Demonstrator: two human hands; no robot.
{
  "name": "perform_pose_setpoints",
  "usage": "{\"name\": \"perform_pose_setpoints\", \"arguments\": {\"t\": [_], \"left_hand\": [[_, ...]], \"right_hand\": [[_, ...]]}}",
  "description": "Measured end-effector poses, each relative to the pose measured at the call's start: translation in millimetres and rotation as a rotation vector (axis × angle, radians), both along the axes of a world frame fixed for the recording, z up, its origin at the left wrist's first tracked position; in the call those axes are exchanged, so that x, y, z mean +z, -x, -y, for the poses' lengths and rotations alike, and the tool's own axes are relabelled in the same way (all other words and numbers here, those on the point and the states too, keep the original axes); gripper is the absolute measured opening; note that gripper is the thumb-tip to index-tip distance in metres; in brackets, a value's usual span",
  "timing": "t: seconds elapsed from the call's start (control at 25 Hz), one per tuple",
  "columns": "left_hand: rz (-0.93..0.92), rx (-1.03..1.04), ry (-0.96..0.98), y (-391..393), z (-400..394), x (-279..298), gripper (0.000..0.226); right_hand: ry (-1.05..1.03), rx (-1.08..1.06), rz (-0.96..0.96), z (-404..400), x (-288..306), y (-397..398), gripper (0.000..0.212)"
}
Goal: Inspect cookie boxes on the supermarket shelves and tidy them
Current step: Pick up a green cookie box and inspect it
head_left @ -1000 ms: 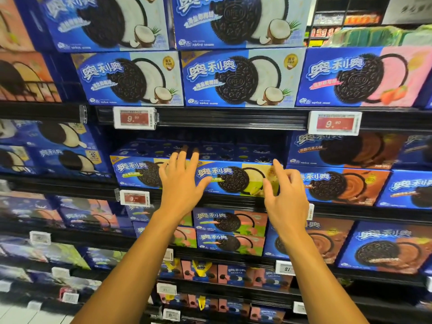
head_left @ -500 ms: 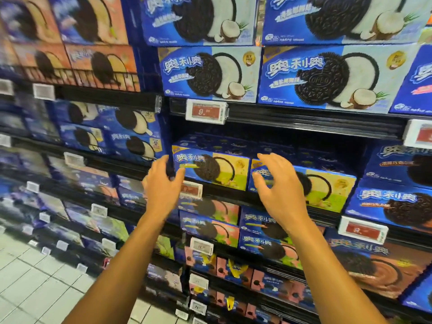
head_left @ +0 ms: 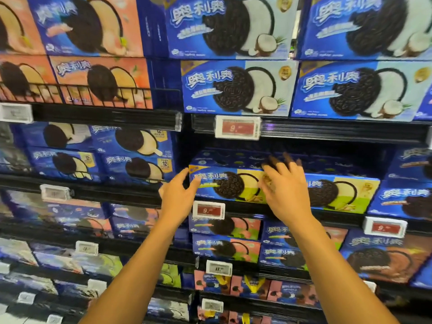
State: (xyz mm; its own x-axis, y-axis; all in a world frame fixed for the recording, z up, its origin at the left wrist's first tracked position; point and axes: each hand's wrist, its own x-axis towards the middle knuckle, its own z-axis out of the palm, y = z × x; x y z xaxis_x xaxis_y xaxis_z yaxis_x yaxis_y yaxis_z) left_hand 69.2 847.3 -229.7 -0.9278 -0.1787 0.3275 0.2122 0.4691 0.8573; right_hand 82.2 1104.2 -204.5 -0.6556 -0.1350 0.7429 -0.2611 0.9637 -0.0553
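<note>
Item 1: blue cardboard cookie box with a yellow-green panel and a dark sandwich cookie printed on its front [head_left: 228, 184]. I find it on the middle shelf, front row, at the left end of its bay, face outward, with further blue boxes stacked behind and a matching blue and yellow box [head_left: 339, 195] beside it on the right.

Item 2: my left hand [head_left: 178, 197]. It sits at the box's left front corner, fingers spread and only loosely bent, fingertips at the edge of the box. I see it released, not gripping anything.

Item 3: my right hand [head_left: 286, 190]. It lies over the right part of the same box's front and top edge. The fingers reach over the top and are blurred, so I cannot tell whether they clasp the box or merely rest on it.

Item 4: white shelf price tag with a red panel [head_left: 208, 210], clipped to the black shelf rail [head_left: 339, 217] just below the box, between my two wrists.

Item 5: blue and white coconut cookie boxes [head_left: 238, 87], on the shelf above.

Item 6: blue and pink-green cookie boxes [head_left: 225, 247], on the shelf below.
</note>
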Motion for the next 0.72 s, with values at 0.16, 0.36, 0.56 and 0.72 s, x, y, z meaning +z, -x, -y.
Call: {"name": "perform_pose_setpoints", "arguments": {"t": [0.16, 0.36, 0.56, 0.72], "left_hand": [[-0.052, 0.022, -0.059, -2.3, 2.7, -10.2, 0.043], [-0.238, -0.012, -0.214, -8.0, 12.9, -1.8, 0.028], [-0.316, -0.226, -0.397, -17.1, 22.0, 15.1, 0.034], [-0.242, -0.425, -0.496, -29.7, 17.7, 10.8, 0.046]], "right_hand": [[0.060, -0.001, -0.093, 5.8, -10.9, -4.5, 0.036], [0.208, 0.126, -0.118, 12.4, -7.3, -20.6, 0.034], [0.586, 0.301, 0.001, 18.9, 9.7, -45.4, 0.038], [0.777, 0.277, 0.034, 18.2, 11.9, -59.1, 0.040]]}}
